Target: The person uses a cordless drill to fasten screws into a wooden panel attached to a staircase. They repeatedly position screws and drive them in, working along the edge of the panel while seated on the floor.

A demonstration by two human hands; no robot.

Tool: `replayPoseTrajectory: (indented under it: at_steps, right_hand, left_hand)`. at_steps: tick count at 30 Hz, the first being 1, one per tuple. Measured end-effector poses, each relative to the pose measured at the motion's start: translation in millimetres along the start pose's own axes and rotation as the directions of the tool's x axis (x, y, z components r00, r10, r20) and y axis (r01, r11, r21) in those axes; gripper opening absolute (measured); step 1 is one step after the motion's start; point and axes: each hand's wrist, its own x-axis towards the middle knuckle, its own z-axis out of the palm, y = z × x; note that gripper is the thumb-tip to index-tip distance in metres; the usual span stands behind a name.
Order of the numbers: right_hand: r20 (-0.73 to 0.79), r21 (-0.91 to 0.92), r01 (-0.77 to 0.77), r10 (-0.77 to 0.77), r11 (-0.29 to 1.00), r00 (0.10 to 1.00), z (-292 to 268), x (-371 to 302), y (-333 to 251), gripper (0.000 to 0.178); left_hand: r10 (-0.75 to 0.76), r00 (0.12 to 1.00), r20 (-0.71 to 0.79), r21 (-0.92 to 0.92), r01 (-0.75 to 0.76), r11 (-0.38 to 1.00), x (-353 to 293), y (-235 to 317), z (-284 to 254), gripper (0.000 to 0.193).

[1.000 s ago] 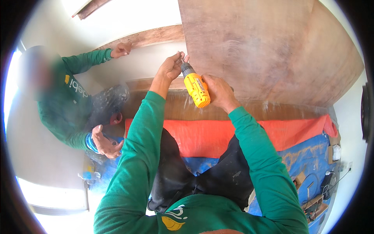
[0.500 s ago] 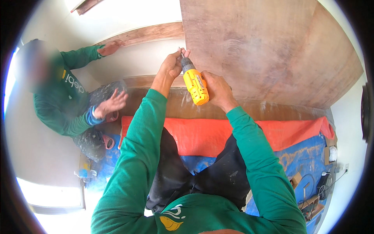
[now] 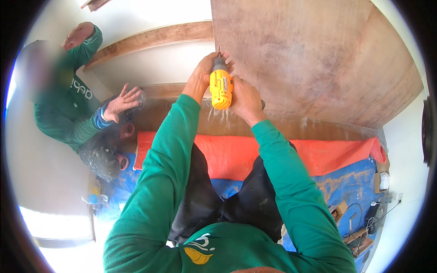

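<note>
A yellow cordless drill [image 3: 221, 93] with a dark chuck is held up in front of me, its thin bit pointing up near the left edge of a large plywood panel [image 3: 314, 63]. My right hand [image 3: 246, 99] is wrapped around the drill's handle, which is mostly hidden by the fingers. Around the front of the drill, beside the chuck, curls my left hand [image 3: 202, 73]. Its fingertips show on the chuck's far side; the drill covers the rest of its grip, so any small fastener there cannot be made out.
At left a co-worker in a green top [image 3: 68, 109] crouches with both hands raised. A wooden batten [image 3: 154, 40] crosses the white wall. Red sheeting [image 3: 236, 154] lies over a blue tarp [image 3: 350, 182]. Cardboard boxes [image 3: 337, 211] and cables lie at right.
The drill has swung more upright and moved slightly up and left. My left hand has shifted from the bit's tip down to beside the chuck. The co-worker's far hand has drawn back from the batten.
</note>
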Motion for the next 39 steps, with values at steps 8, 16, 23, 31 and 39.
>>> replayPoseTrajectory:
  at_steps: [8, 16, 23, 31, 39]
  right_hand:
    - [-0.074, 0.110, -0.069, 0.078, 0.991, 0.994, 16.1, 4.8, -4.0, 0.045]
    - [-0.079, 0.111, -0.099, 0.108, 0.989, 0.991, 24.5, 9.4, -1.3, 0.041]
    - [-0.067, 0.112, -0.090, 0.097, 0.990, 0.993, 18.2, 8.9, -4.2, 0.040]
    - [-0.107, 0.090, -0.032, 0.042, 0.995, 0.993, 23.3, 10.5, 1.0, 0.040]
    - [-0.108, 0.081, -0.037, 0.046, 0.996, 0.993, 24.5, 13.5, 1.1, 0.041]
  left_hand:
    - [0.156, 0.986, -0.057, 0.285, -0.133, 0.949, -6.4, -11.5, -6.7, 0.029]
    - [0.082, 0.995, -0.049, 0.252, -0.067, 0.965, -5.1, -7.4, -8.4, 0.027]
    - [0.113, 0.993, -0.017, 0.204, -0.107, 0.973, -15.7, -9.6, -2.9, 0.026]
    - [0.127, 0.992, -0.016, 0.282, -0.118, 0.952, -11.2, -7.4, -7.7, 0.034]
    - [0.140, 0.989, -0.053, 0.297, -0.118, 0.948, -9.9, -8.8, -11.0, 0.038]
